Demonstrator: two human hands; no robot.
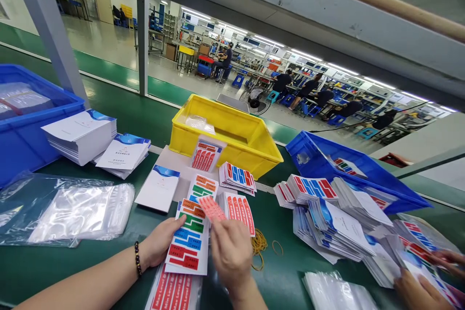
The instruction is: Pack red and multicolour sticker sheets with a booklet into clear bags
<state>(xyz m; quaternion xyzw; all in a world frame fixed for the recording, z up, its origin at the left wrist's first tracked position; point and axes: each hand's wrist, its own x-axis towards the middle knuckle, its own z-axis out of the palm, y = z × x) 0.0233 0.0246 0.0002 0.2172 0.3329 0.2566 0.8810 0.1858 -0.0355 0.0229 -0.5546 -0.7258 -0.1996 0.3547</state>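
My left hand wears a beaded bracelet. Its thumb lies on a sticker sheet with orange, green, blue and red labels, gripped at the left edge; a blue-topped sheet edge shows beneath. My right hand pinches a blurred red-and-white label sheet over that sheet's upper right corner. Below them lies a clear bag with red "Max Level" and "Min Level" strips. Just beyond my right hand sit a stack of red label sheets and a stack of red-and-blue sheets. White booklets lie beyond my left hand.
A yellow bin stands at the back, blue bins at both sides. Clear bags and booklet stacks are left. Rubber bands lie right. A co-worker's hands hold sheets at far right.
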